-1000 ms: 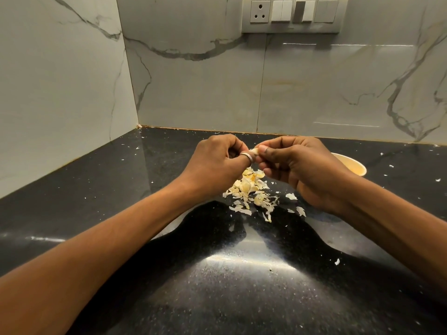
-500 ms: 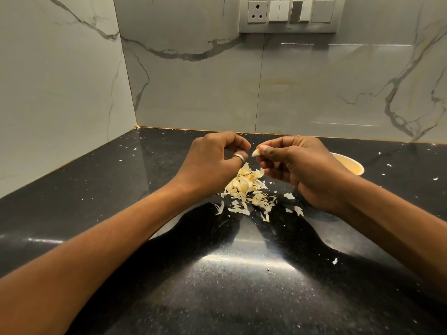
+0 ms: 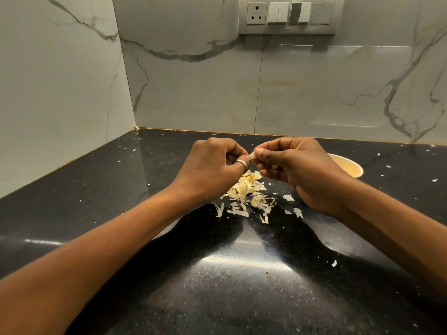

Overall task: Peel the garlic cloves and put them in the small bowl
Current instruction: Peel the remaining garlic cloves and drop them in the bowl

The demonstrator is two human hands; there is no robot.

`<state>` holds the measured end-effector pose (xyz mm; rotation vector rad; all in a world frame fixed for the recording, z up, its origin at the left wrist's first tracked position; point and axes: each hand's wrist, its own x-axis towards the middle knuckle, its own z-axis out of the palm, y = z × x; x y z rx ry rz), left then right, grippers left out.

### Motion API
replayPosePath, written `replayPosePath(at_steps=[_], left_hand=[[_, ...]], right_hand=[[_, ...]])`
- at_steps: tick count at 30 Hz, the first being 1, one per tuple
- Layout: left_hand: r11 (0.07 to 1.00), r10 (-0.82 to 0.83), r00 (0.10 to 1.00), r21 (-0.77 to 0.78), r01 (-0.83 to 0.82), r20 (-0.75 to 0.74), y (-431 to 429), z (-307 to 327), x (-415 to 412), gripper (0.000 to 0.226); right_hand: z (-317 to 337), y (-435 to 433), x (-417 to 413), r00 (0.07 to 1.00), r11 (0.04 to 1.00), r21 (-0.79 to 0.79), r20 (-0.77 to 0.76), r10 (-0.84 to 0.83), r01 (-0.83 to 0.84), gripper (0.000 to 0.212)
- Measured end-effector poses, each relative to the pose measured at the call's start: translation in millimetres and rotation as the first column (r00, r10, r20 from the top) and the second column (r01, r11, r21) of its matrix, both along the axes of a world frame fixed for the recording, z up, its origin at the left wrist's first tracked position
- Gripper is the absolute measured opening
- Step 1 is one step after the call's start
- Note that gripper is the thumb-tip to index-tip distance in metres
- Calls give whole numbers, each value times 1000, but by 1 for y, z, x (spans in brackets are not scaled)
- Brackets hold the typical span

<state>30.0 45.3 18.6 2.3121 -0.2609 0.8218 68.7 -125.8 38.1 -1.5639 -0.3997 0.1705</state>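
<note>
My right hand point(image 3: 302, 170) pinches a small pale garlic clove point(image 3: 252, 155) between thumb and fingertips, held above the counter. My left hand point(image 3: 212, 170), with a ring on one finger, has its fingers curled and their tips meet the clove's left end. Below both hands lies a pile of garlic skins and cloves point(image 3: 246, 192) on the black counter. The small cream bowl point(image 3: 349, 165) stands behind my right hand, partly hidden by it; its contents are not visible.
The black stone counter point(image 3: 121, 189) runs into a corner with marble walls on the left and behind. Loose skin flakes point(image 3: 296, 212) are scattered around the pile. A socket and switch panel point(image 3: 287, 14) is high on the back wall.
My left hand pulled away from the clove, a strip of skin dropped at the pile's left edge, and the hand has come back to the clove. My right hand kept its hold.
</note>
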Motion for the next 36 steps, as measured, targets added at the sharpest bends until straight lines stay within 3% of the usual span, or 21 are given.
replayPosePath(at_steps=[8, 19, 28, 36], left_hand=[[1000, 0, 1000, -2, 0, 13, 1, 1, -2, 7], [999, -43, 999, 10, 43, 22, -1, 2, -4, 9], [998, -64, 998, 22, 64, 9, -1, 2, -6, 9], [998, -67, 998, 19, 66, 13, -1, 2, -6, 9]], right_hand=[[-3, 0, 2, 999, 999, -25, 23, 22, -21, 10], [-3, 2, 1, 999, 997, 64, -31, 38, -36, 17], [-4, 2, 0, 999, 998, 43, -14, 52, -52, 9], [1, 1, 0, 993, 994, 14, -57, 108, -107, 16]])
